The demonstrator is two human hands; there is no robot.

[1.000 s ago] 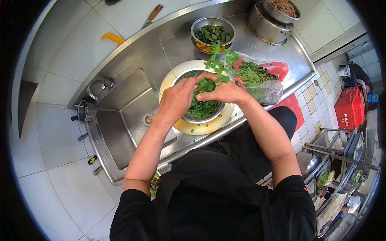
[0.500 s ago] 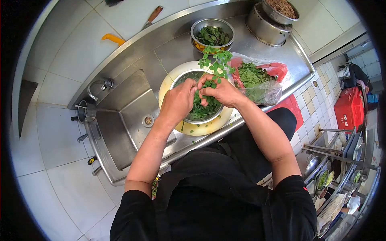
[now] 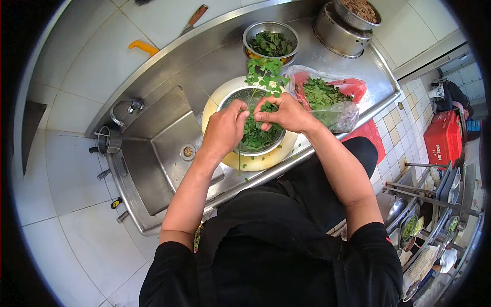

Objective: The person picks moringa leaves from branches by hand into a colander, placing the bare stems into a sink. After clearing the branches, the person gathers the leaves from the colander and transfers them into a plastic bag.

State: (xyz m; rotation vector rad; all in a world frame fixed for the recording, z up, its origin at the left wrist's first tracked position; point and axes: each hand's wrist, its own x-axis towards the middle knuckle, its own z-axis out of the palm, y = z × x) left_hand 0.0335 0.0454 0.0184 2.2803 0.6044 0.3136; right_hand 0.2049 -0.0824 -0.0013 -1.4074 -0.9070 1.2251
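Observation:
A long leafy green sprig point(image 3: 266, 74) rises above a perforated metal colander point(image 3: 223, 104). My left hand point(image 3: 224, 125) is closed, pinching its thin stem between thumb and fingers; the stem's lower end hangs past the colander's near rim. Curled close beside the stem, my right hand point(image 3: 286, 113) has thumb and forefinger bent around some leaves point(image 3: 267, 107). Plucked green leaves point(image 3: 255, 138) lie in the colander under both hands. The colander rests in a wide cream-coloured basin point(image 3: 215, 100), which has a few loose leaves on its rim.
To the right, an open plastic bag point(image 3: 353, 89) holds more greens. Behind stands a metal bowl point(image 3: 271, 25) of dark leaves, with a pot point(image 3: 340, 33) beyond. The sink point(image 3: 158, 169) and faucet point(image 3: 123, 112) are at left. Two knives, one yellow-handled point(image 3: 143, 47), lie along the back edge.
The sprig has shifted slightly left, and more of its stem now shows below my left hand. My right hand has drawn a little away from the left, to the right.

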